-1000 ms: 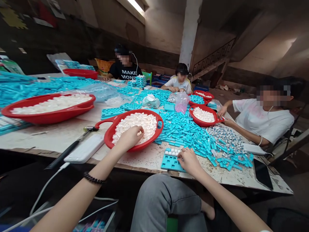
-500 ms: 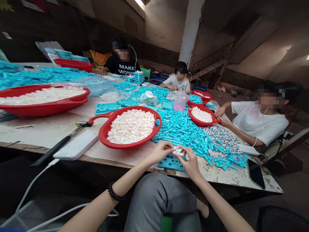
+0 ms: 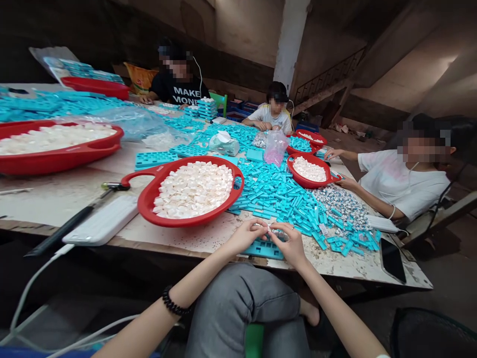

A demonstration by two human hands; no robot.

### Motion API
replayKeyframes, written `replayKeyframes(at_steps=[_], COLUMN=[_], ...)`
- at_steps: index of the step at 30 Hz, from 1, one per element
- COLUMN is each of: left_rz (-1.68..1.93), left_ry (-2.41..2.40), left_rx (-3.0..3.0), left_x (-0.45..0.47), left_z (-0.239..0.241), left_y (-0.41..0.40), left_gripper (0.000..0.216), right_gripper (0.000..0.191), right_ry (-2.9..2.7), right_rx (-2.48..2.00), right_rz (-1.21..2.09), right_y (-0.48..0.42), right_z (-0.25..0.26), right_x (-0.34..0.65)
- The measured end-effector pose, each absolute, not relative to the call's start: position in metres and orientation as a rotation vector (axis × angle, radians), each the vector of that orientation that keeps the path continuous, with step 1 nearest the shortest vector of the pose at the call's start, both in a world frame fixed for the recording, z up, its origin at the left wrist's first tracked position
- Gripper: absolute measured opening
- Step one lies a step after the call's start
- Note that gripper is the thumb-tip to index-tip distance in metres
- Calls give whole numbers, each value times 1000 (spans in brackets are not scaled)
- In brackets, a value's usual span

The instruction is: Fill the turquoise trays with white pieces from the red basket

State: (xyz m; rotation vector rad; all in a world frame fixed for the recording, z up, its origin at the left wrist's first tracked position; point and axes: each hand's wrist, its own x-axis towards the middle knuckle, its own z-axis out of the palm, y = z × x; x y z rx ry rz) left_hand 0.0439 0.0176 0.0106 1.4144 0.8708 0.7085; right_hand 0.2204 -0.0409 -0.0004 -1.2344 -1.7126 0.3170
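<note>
Here, left hand (image 3: 244, 237) and right hand (image 3: 292, 244) pinch a white piece (image 3: 269, 226), partly hiding a blue tray (image 3: 264, 249) near blue strips (image 3: 276, 191).

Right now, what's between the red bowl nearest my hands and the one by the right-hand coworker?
Loose blue pieces lie spread between the nearest bowl and the coworker's bowl, as the head view shows.

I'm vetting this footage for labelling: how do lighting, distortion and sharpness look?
Head view: the tabletop is brighter than the wall at upper left; head view: the left-edge red basin looks stretched; head view: the white piece between left hand and right hand is indistinct.
</note>
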Motion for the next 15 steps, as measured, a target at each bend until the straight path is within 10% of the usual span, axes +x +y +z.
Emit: replayKeyframes(at_steps=[15], left_rz=[647], left_ry=[1058], left_rx=[2409], left_x=[21], left_z=[18], left_y=[-20], left_gripper=[38], right_gripper=[14], right_ry=[-1916], right_rx=[-1333], right_rz=[176], right_y=[-46], right_z=[-20], right_x=[223])
